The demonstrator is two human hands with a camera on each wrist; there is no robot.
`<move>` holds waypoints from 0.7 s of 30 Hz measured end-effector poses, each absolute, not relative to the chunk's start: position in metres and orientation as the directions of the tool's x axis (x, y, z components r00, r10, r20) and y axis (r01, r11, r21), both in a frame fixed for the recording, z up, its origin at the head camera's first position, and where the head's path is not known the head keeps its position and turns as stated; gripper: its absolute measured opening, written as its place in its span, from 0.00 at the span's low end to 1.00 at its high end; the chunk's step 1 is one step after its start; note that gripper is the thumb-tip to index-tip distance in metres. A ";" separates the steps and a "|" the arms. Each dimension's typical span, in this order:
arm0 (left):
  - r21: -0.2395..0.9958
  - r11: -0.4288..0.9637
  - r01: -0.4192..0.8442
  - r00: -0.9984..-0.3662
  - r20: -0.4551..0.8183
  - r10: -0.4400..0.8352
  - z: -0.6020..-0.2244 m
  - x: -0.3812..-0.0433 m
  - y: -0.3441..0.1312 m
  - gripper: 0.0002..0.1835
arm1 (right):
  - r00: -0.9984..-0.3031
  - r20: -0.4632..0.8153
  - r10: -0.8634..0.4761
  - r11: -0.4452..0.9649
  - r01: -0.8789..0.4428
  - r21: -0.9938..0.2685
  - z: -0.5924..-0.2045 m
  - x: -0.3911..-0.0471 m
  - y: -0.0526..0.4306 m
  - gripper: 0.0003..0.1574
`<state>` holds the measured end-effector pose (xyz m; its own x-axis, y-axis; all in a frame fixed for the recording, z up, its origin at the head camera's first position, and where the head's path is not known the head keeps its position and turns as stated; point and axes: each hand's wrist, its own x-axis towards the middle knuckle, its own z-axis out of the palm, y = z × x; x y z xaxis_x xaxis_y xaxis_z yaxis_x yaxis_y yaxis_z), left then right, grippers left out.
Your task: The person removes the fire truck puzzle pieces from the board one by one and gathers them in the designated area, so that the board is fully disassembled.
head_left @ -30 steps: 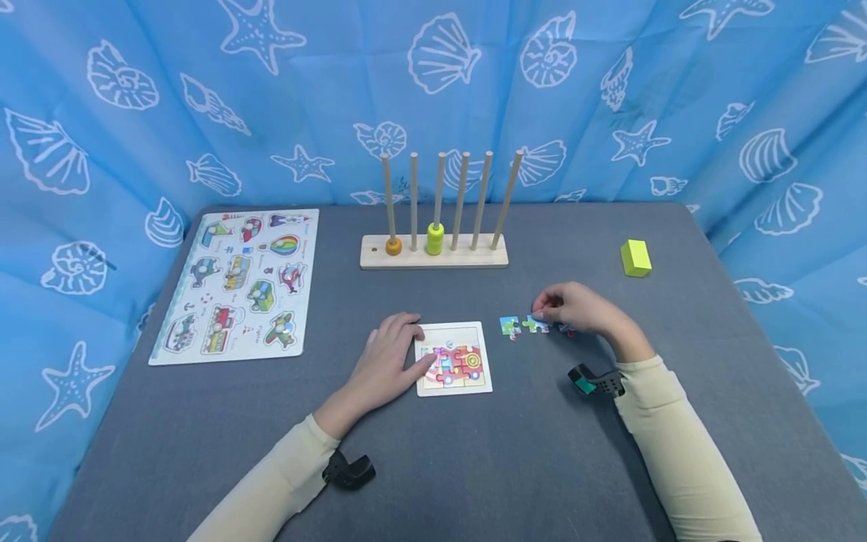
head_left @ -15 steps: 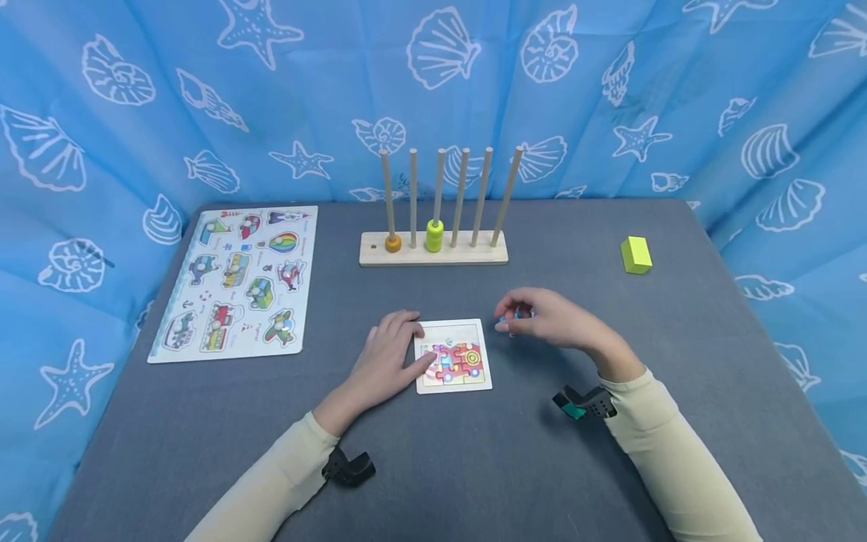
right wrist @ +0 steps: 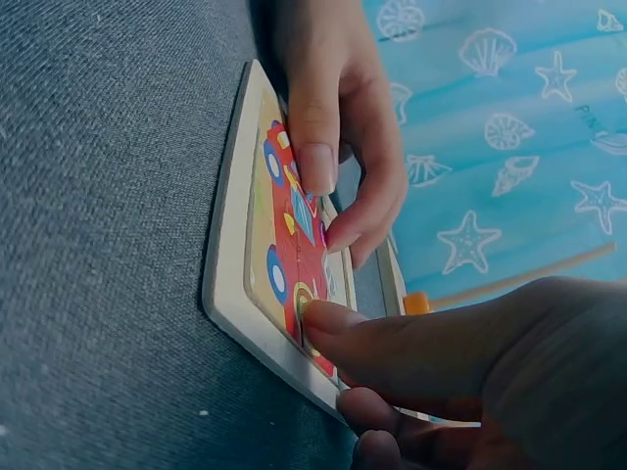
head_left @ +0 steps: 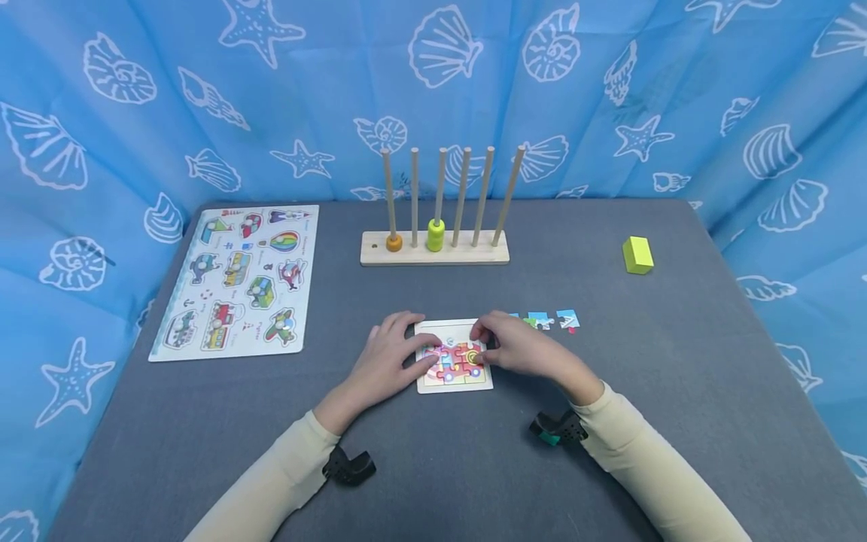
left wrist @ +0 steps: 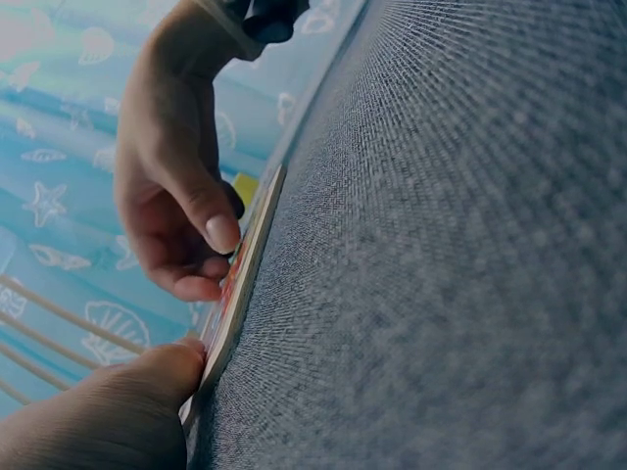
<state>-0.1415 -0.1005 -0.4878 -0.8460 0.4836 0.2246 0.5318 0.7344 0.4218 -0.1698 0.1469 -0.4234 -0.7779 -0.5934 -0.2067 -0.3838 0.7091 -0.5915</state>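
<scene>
The right hand (head_left: pixel 518 346) had its fingers curled and its thumb on the yellow spiral of a red jigsaw picture of a vehicle (head_left: pixel 450 369); whether its grip pinched a piece could not be told. The left hand (head_left: pixel 386 357) had a relaxed grip, its fingers loosely bent and resting on the opposite side, thumb over the picture. Between the two lay the small square puzzle tray of pale wood (head_left: pixel 455 389), flat on the table (head_left: pixel 420 489) covered in grey cloth, with the red picture in its nearer part.

Just beyond the right hand, three loose blue jigsaw pieces (head_left: pixel 567 318) lay in a row, the nearest to the tray partly hidden by that hand. Farther back stood a pale wooden stand with six upright pegs (head_left: pixel 474 257), an orange ring (head_left: pixel 394 243) on its first peg from the left and yellow-green beads (head_left: pixel 436 235) on its third. A white puzzle board with coloured vehicles (head_left: pixel 196 293) lay at the left, and a yellow-green block (head_left: pixel 638 255) sat at the far right. Behind hung a blue curtain with white shells and starfish (head_left: pixel 325 98).
</scene>
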 end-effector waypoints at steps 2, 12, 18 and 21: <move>0.423 0.736 0.528 -0.848 0.221 0.481 -0.487 -0.141 -0.101 0.15 | -0.781 -0.205 -0.589 0.714 -0.386 -0.584 -0.423 -0.169 0.146 0.12; 0.395 0.725 0.564 -0.825 0.226 0.518 -0.485 -0.140 -0.101 0.14 | -0.786 -0.220 -0.577 0.734 -0.381 -0.562 -0.422 -0.170 0.140 0.12; 0.403 0.722 0.563 -0.825 0.227 0.517 -0.486 -0.140 -0.101 0.13 | -0.797 -0.250 -0.550 0.746 -0.334 -0.576 -0.422 -0.172 0.138 0.10; 0.402 0.724 0.561 -0.827 0.224 0.516 -0.486 -0.140 -0.101 0.13 | -0.800 -0.266 -0.539 0.743 -0.302 -0.598 -0.420 -0.174 0.138 0.08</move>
